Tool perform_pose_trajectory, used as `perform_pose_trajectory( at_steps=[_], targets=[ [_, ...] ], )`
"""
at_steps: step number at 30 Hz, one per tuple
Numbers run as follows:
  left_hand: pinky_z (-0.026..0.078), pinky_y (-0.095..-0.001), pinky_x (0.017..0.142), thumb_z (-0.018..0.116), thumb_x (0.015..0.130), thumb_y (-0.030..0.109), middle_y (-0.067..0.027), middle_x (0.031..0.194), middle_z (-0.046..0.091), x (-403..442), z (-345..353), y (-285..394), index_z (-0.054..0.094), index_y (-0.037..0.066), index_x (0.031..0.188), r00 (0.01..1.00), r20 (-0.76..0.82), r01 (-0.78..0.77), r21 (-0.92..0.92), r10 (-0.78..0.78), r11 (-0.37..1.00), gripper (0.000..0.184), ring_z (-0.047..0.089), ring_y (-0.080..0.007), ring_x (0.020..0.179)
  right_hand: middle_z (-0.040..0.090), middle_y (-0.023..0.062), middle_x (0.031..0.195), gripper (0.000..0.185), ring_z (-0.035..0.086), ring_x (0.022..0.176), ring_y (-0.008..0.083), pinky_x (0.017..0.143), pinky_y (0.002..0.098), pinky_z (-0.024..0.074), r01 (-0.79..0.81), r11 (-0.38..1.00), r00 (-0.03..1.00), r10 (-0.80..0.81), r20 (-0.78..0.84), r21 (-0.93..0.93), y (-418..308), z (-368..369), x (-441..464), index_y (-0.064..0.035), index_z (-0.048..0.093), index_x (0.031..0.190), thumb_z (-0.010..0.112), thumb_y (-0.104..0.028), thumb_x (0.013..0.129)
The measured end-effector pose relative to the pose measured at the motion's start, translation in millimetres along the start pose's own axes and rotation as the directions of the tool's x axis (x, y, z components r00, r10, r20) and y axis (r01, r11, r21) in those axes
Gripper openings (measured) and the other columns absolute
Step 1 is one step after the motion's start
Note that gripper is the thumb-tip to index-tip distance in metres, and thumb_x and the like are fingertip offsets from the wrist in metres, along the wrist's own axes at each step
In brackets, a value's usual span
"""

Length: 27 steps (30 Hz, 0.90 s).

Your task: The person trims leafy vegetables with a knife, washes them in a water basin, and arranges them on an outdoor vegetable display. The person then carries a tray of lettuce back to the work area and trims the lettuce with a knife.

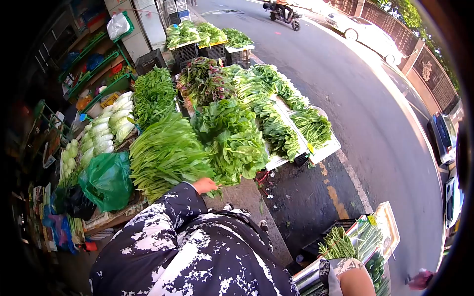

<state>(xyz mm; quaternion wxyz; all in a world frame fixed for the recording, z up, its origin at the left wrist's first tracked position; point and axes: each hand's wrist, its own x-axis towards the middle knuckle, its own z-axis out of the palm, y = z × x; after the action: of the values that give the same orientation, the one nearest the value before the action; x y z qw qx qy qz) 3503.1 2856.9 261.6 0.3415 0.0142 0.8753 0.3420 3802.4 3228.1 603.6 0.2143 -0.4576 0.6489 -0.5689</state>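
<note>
Where a crumpled green plastic bag (106, 181) adjoins long, narrow-leaved bright-green vegetables (168, 148), the left hand (204, 185) sits at the near edge of broad-leaved green vegetables (234, 145), its grip unclear; the right hand is out of view.

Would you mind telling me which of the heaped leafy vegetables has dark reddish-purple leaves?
The purple-tinged heap, just beyond the bright-green, broad-leaved heap near the left hand; the other leafy heaps look green or pale, without purple.
</note>
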Motion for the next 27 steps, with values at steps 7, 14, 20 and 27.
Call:
perform_pose_trajectory(
  at_steps=[7, 14, 20, 27],
  targets=[
    [0.042, -0.0342, 0.057, 0.065, 0.066, 0.030, -0.0109, 0.066, 0.061, -12, -33, -49, 0.064, 0.002, 0.076, 0.999, 0.038, 0.018, 0.146, -0.023, 0.989, 0.030, 0.055, -0.0199, 0.059, 0.044, 0.0068, 0.055, 0.027, 0.041, 0.049, 0.0188, 0.044, 0.0319, 0.0284, -0.452, 0.783, 0.741, 0.596, -0.308, 0.428, 138, 33, -14, -0.0084, 0.047, 0.053, 0.052, -0.032, 0.064],
    [0.043, -0.0326, 0.057, 0.066, 0.067, 0.028, -0.0102, 0.064, 0.060, -32, -53, -51, 0.064, 0.001, 0.074, 0.985, -0.085, 0.155, 0.068, -0.149, 0.986, 0.028, 0.054, -0.0174, 0.057, 0.044, 0.0068, 0.054, 0.024, 0.041, 0.048, 0.0179, 0.043, 0.0304, 0.0283, -0.558, 0.406, 0.285, 0.913, -0.293, 0.724, 237, 96, -44, -0.0082, 0.049, 0.055, 0.053, -0.030, 0.066],
    [0.045, -0.0335, 0.070, 0.067, 0.067, 0.031, -0.0131, 0.085, 0.064, -7, -39, -35, 0.063, 0.002, 0.091, 0.990, 0.091, 0.094, 0.178, -0.112, 0.980, 0.038, 0.059, -0.0223, 0.078, 0.045, 0.0068, 0.054, 0.022, 0.041, 0.047, 0.0170, 0.042, 0.0292, 0.0281, -0.504, 0.208, 0.041, 0.975, -0.217, 0.839, 280, 120, -64, -0.0081, 0.050, 0.058, 0.054, -0.028, 0.067],
    [0.045, -0.0333, 0.074, 0.065, 0.068, 0.029, -0.0143, 0.092, 0.063, 52, 2, 10, 0.061, 0.001, 0.098, 0.984, 0.176, -0.002, 0.172, -0.029, 0.985, 0.041, 0.059, -0.0247, 0.085, 0.045, 0.0068, 0.053, 0.019, 0.042, 0.046, 0.0160, 0.041, 0.0277, 0.0280, -0.417, 0.136, -0.082, 0.979, -0.186, 0.899, 312, 107, -72, -0.0080, 0.051, 0.060, 0.055, -0.025, 0.068]
  ],
)
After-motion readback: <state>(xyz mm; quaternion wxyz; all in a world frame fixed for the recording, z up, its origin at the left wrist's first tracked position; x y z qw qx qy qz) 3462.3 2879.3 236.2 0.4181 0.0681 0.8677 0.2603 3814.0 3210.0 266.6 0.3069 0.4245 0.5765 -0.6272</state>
